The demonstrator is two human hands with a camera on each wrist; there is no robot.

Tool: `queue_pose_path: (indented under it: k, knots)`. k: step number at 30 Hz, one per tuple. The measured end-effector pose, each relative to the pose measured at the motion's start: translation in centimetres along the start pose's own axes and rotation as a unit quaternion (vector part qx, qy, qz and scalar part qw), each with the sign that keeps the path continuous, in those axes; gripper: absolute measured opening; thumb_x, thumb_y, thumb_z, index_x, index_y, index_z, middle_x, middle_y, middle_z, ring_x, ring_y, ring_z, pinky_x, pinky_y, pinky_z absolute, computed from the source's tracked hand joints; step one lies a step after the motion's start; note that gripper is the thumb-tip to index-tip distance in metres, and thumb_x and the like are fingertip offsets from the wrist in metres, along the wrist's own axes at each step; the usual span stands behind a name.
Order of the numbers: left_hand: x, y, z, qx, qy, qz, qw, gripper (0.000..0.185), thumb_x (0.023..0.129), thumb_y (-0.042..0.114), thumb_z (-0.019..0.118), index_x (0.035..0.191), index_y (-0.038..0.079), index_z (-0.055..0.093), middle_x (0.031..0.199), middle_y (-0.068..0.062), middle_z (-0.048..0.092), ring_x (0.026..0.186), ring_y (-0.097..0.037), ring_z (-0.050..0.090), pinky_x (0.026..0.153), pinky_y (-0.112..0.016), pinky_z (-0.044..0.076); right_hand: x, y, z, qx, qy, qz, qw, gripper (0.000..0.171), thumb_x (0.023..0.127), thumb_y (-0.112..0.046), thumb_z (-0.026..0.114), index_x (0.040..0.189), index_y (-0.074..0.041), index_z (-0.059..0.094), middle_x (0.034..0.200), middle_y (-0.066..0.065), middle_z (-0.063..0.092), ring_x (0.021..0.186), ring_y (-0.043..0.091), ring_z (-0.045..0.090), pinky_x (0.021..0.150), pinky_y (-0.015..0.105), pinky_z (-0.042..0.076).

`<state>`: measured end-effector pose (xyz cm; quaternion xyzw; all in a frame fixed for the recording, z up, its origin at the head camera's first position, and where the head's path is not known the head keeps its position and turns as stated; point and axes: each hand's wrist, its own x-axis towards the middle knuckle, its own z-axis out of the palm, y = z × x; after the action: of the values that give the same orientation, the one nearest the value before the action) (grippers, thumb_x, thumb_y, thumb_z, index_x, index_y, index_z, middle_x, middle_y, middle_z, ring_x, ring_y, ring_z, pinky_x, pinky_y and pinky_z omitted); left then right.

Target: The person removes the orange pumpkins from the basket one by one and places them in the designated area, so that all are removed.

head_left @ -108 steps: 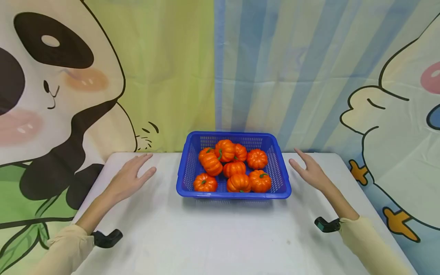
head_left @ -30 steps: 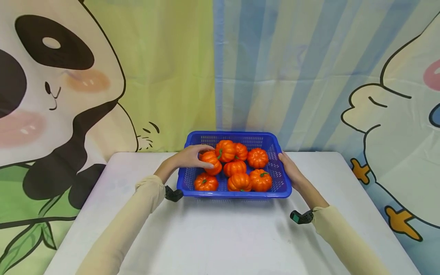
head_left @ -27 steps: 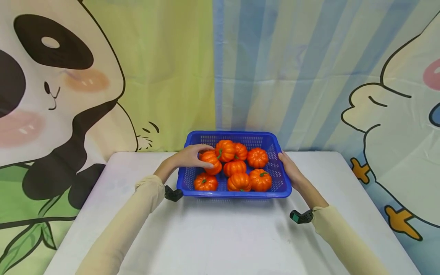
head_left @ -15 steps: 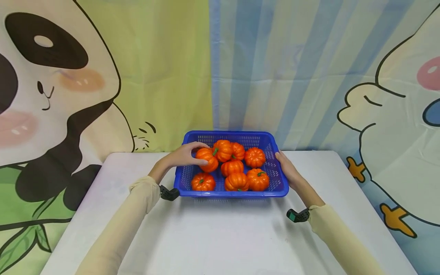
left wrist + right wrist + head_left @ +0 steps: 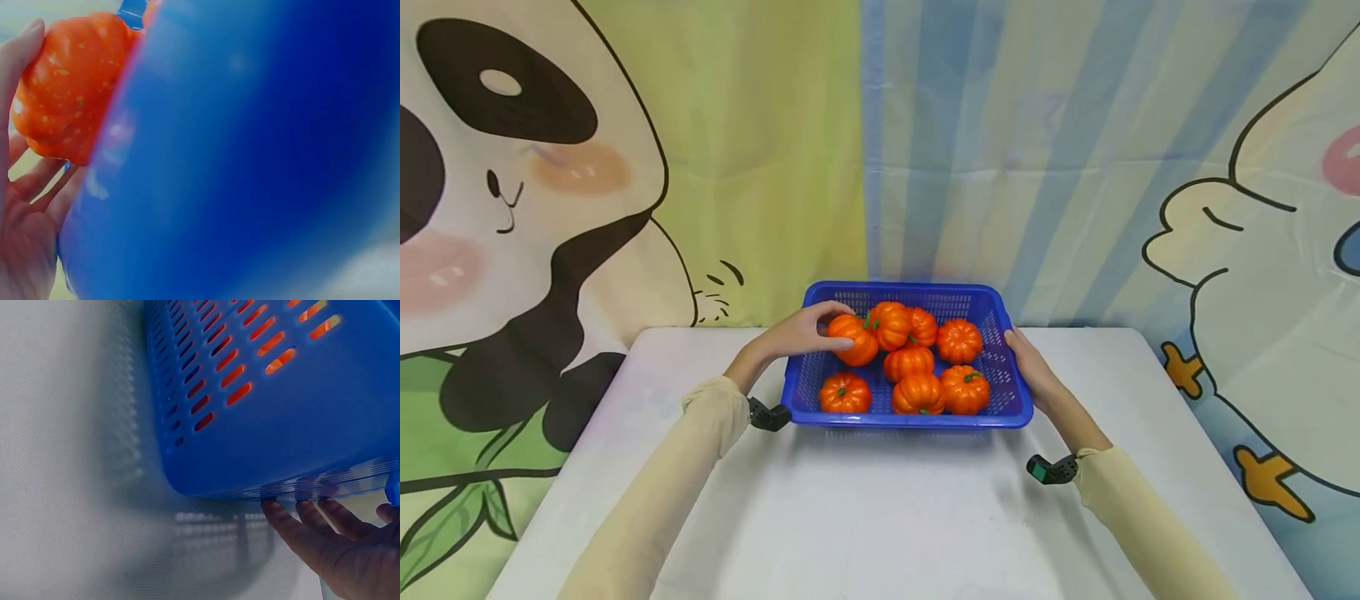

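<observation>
Gripping: left hand (image 5: 796, 335), centre-left of frame, fingers curled round one orange pumpkin (image 5: 853, 338), raised just above the rest at basket's far-left corner.
Steadying: right hand (image 5: 1027, 364) flat vs right wall of blue basket (image 5: 910, 421), fingers straight, touching the rim.
Wrist views: pumpkin (image 5: 69, 87) sits betw. thumb & fingers; right fingertips (image 5: 294, 522) rest under basket edge.
Basket contents: seven other pumpkins (image 5: 917, 367), packed close.
Surface: white table (image 5: 880, 517), basket mid-frame nr back edge.
Behind: cartoon panda backdrop (image 5: 512, 167), upper left.

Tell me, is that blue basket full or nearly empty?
Fairly full. The blue basket holds about eight orange pumpkins, some piled at the back; the left hand grips one pumpkin there.
</observation>
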<state>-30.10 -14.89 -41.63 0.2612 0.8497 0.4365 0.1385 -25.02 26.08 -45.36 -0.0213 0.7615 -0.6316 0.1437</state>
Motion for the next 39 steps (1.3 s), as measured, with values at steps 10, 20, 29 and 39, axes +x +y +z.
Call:
queue_pose_path:
  k: [10,20,29,39]
  knots:
    - [0.13,-0.14,-0.26,-0.039,0.023,0.010,0.9989,0.050,0.088,0.027,0.070,0.132,0.012,0.051,0.132,-0.011,0.053,0.117,-0.028,0.056,0.106,-0.046,0.046,0.13,0.06,-0.24,-0.002,-0.001,0.003,1.000,0.064,0.103,-0.053,0.018,0.157,-0.026,-0.002,0.157,0.024,0.024,0.136,0.045,0.039,0.110,0.054,0.038]
    - [0.18,-0.23,-0.37,-0.002,0.029,-0.011,0.9995,0.059,0.090,0.031,0.066,0.142,0.012,0.048,0.144,-0.015,0.046,0.120,-0.032,0.052,0.105,-0.050,0.044,-0.15,0.00,-0.33,0.001,0.000,0.001,1.000,0.064,0.103,-0.053,0.019,0.157,-0.024,-0.001,0.156,0.024,0.026,0.134,0.043,0.041,0.105,0.043,0.047]
    - [-0.19,-0.54,-0.51,0.024,0.032,0.009,0.9992,0.055,0.089,0.034,0.065,0.137,0.012,0.053,0.131,-0.015,0.051,0.110,-0.027,0.051,0.095,-0.039,0.044,-0.16,0.13,-0.13,-0.004,-0.002,-0.001,1.000,0.064,0.104,-0.052,0.018,0.157,-0.025,-0.002,0.156,0.025,0.025,0.135,0.044,0.040,0.107,0.049,0.044]
    - [-0.67,-0.08,-0.39,-0.004,0.024,0.014,0.9996,0.055,0.088,0.025,0.067,0.136,0.006,0.048,0.130,-0.018,0.054,0.115,-0.032,0.054,0.102,-0.048,0.046,0.03,0.05,-0.13,-0.002,0.001,0.001,1.000,0.063,0.104,-0.050,0.017,0.157,-0.023,-0.001,0.155,0.026,0.028,0.132,0.042,0.043,0.097,0.034,0.052]
